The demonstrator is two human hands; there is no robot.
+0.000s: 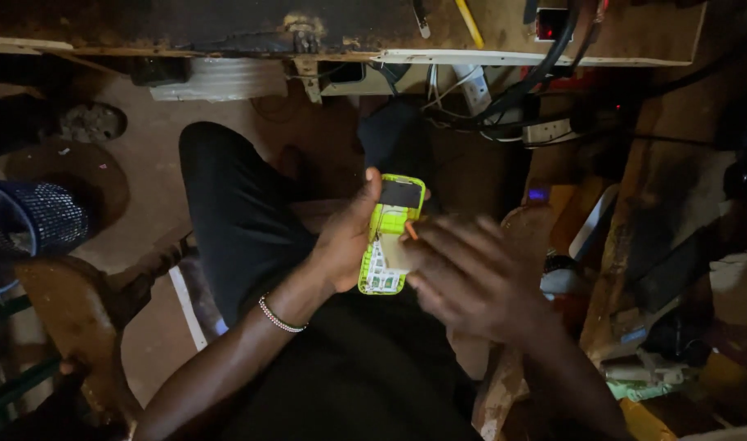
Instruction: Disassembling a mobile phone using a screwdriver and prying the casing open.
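Head view showed the left hand point(347, 245) gripping a lime-green plastic keypad phone point(391, 234) above the lap while the blurred right hand point(463, 273) pinched a thin orange-tipped tool point(411, 231) against it, best worked gently and steadily.

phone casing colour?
Lime green phone, dark screen, held in left hand; head view.

A small lime-green plastic keypad phone point(392, 234) with a dark screen at its upper end and a white key grid at its lower end is held upright, tilted slightly rightward, above the person's lap. A thin orange stick-like tool point(411, 231) touches its right edge, near the middle.
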